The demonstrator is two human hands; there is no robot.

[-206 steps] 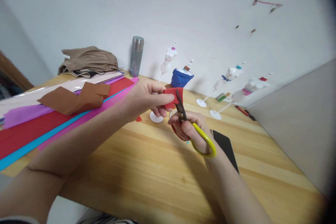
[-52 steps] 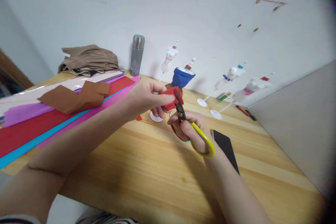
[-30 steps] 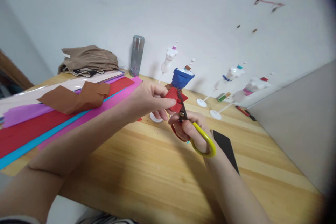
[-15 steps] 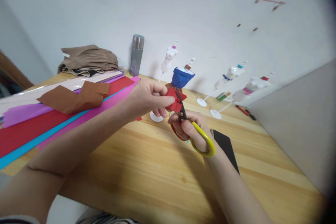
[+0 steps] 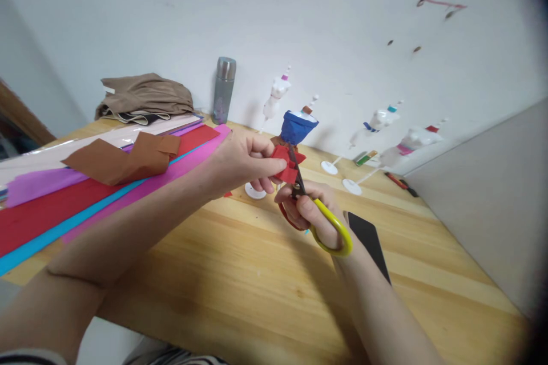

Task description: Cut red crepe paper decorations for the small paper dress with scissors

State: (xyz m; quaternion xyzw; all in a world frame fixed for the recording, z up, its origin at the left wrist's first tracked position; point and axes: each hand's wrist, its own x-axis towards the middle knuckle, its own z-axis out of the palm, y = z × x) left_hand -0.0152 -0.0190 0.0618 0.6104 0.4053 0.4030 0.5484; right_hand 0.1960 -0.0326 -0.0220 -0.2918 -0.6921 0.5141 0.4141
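Between the thumb and fingers of my left hand (image 5: 248, 159) is a small folded piece of red paper (image 5: 291, 174). My right hand (image 5: 314, 211) grips scissors with a yellow handle (image 5: 334, 228); their dark blades lie against the red paper. The second handle, red, is partly hidden by my fingers. Just behind the paper stands a miniature dress form wrapped in a blue top (image 5: 298, 127), with some brown material below it. My hands cover its lower part, while its white round base (image 5: 256, 191) shows beneath my left hand.
Coloured paper sheets (image 5: 47, 211) with a brown piece (image 5: 128, 164) on top lie at left. Behind are folded tan cloth (image 5: 148, 94) and a thermos (image 5: 224, 90). More dress forms (image 5: 278, 88) (image 5: 381, 118) (image 5: 417, 138) stand along the wall. A black flat object (image 5: 368, 242) lies beside my right forearm.
Almost nothing differs. Both hands, the red paper and the scissors keep nearly the same place, with only a very slight shift of the whole view.
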